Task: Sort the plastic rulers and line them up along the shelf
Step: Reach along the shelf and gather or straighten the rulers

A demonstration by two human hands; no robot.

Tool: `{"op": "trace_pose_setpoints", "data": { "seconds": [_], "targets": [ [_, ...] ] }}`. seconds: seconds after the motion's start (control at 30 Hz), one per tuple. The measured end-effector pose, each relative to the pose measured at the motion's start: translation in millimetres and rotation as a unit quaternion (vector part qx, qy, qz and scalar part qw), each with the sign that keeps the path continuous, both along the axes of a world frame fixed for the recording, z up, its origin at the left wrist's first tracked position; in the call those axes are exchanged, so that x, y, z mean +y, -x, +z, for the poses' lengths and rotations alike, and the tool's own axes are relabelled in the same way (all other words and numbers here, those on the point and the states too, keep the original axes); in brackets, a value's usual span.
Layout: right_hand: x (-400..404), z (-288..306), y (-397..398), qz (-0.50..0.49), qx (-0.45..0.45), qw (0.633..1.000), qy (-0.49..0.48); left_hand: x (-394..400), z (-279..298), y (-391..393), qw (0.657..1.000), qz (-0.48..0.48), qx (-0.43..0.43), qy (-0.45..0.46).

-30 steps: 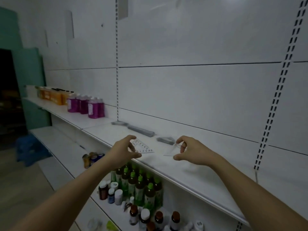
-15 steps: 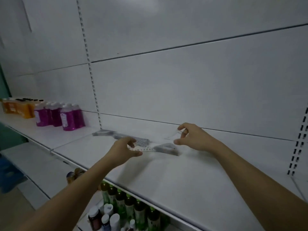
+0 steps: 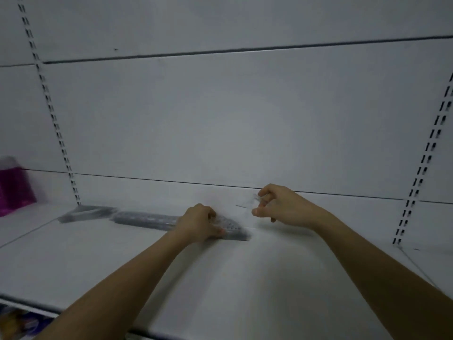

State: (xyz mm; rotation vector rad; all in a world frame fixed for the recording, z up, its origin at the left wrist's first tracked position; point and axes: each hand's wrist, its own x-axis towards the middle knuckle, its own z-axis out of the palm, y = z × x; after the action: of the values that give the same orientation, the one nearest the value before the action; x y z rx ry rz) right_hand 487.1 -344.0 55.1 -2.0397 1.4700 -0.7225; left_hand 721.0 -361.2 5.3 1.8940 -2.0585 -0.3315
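The shelf surface is bare from its front edge back to mid-depth, giving open passage there. Toward the back edge, a row of ruler stacks lies end to end and blocks low travel on the left. A purple bottle stands near the left end. The back panel closes off the rear.

Left hand now lowered from the shelf's front edge onto the row of rulers at the back, setting the clear triangular ruler down on the grey stack. Right hand carried back too, clear ruler pinched above the shelf.
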Motion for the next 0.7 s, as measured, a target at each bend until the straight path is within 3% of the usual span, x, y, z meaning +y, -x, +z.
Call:
{"op": "trace_pose_setpoints", "data": {
  "seconds": [0.43,0.7],
  "targets": [
    [17,-13,-34,-0.116,0.049,0.991,0.043,-33,-7,-20,0.991,-0.13,0.009,0.009],
    [-5,-23,-104,-0.111,0.041,0.992,0.053,2,-5,-83,0.987,-0.113,0.009,0.112]
  ]
}}
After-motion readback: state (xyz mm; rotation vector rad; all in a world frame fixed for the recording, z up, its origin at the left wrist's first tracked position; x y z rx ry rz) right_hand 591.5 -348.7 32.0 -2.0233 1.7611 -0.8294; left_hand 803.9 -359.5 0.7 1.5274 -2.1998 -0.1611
